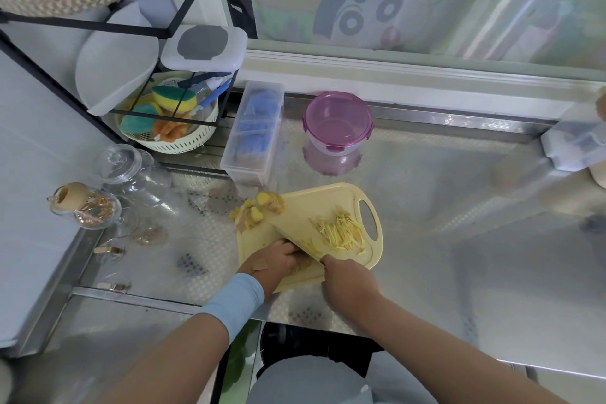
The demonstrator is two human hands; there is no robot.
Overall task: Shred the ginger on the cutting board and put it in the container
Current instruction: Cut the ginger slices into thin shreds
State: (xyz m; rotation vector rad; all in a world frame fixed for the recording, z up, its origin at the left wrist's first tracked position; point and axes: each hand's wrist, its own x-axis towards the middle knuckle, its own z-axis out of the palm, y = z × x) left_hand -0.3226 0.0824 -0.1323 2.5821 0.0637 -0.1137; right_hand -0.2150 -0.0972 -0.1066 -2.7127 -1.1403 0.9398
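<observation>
Shredded pale-yellow ginger (341, 233) sits heaped on the yellow plastic cutting board (328, 203) just beyond the right hand (347, 279), which grips a broad-bladed kitchen knife (295, 241); the left hand (275, 259) curls down over ginger slices (304, 265) beside the blade.

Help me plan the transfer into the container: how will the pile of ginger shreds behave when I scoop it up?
The ginger shreds are thin, loose strips, so they will probably scatter rather than lift as one clump. They look light and freshly cut, so some may stick to the cutting board.
</observation>
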